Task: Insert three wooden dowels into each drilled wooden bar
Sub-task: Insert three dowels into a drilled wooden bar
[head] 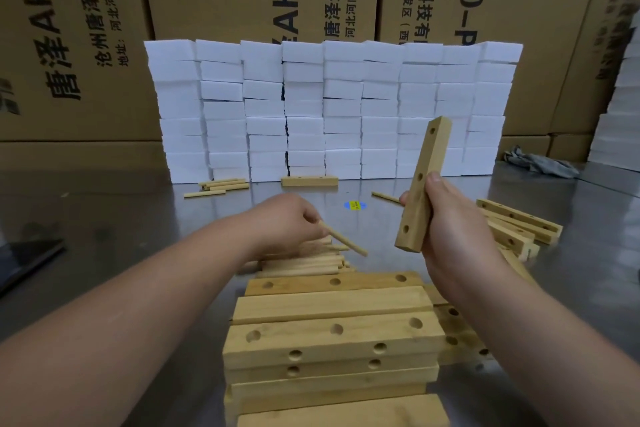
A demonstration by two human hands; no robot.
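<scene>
On the far left of the steel surface (104,211) lies a small bundle of spare dowels (223,185), roughly six, though they overlap too much for a sure count. The left grip (287,218) pinches one dowel (343,240) by its left end between thumb and fingertips, with the free end pointing right. Under that hand sits the dowel pile (304,262), too many to count.

A dowel is light, stiff and smooth, so it probably rolls easily. It is best held near its back end, leaving the tip free to find a hole.

At near centre is the bar stack (329,340), at least five layers deep. One lone bar (309,181) lies far off by the foam blocks (332,107).

The right grip (446,218) is curled round the lower half of one held bar (424,184), raised and leaning right. The bar's three holes face left and all look empty. It should be rigid and light, and it wants holding by its sides so the holes stay clear.

A loose dowel (386,197) shows just left of the held bar, and I cannot tell whether it is inserted. At right, at least three bars lie in a loose heap (519,222).
</scene>
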